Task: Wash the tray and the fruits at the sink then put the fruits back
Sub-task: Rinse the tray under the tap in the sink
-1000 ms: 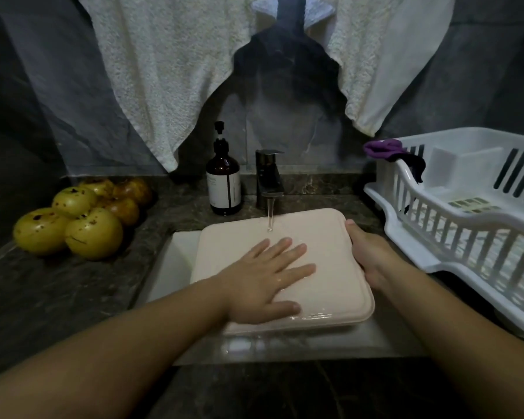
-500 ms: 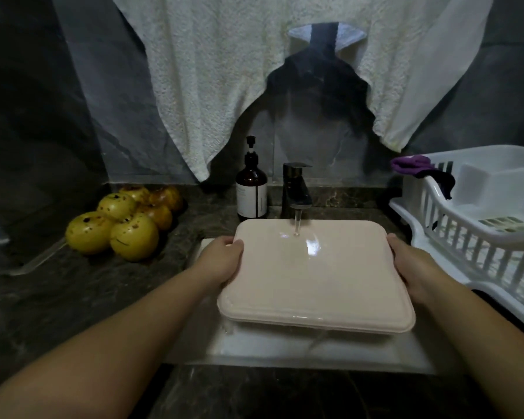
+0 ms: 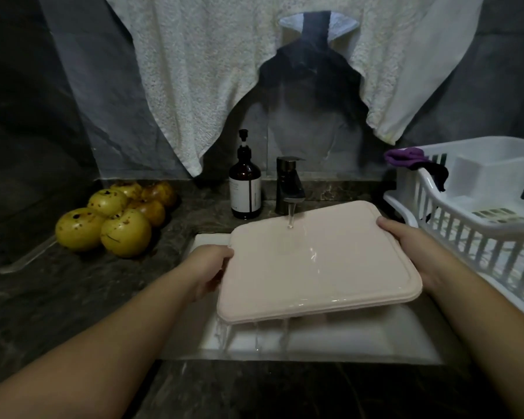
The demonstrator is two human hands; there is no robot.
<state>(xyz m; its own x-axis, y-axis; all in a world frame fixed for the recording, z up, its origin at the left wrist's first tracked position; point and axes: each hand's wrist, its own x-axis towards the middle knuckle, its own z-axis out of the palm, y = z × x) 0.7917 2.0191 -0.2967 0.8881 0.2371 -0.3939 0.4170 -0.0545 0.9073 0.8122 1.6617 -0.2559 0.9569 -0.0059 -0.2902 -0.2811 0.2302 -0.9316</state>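
Bare forearms, no sleeves/jewelry

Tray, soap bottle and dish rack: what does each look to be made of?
The tray looks like matte pale pink plastic, perhaps melamine: uniform colour, moulded rounded rim, water sheeting off. The soap bottle appears to be glossy amber glass or plastic, dark and translucent, with a black pump. The dish rack is likely white moulded plastic, with slatted walls.

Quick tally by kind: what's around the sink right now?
Fruits: 6
Tray: 1
Soap bottle: 1
Faucet: 1
Dish rack: 1
Purple cloth: 1
Hanging towels: 2
Total: 13
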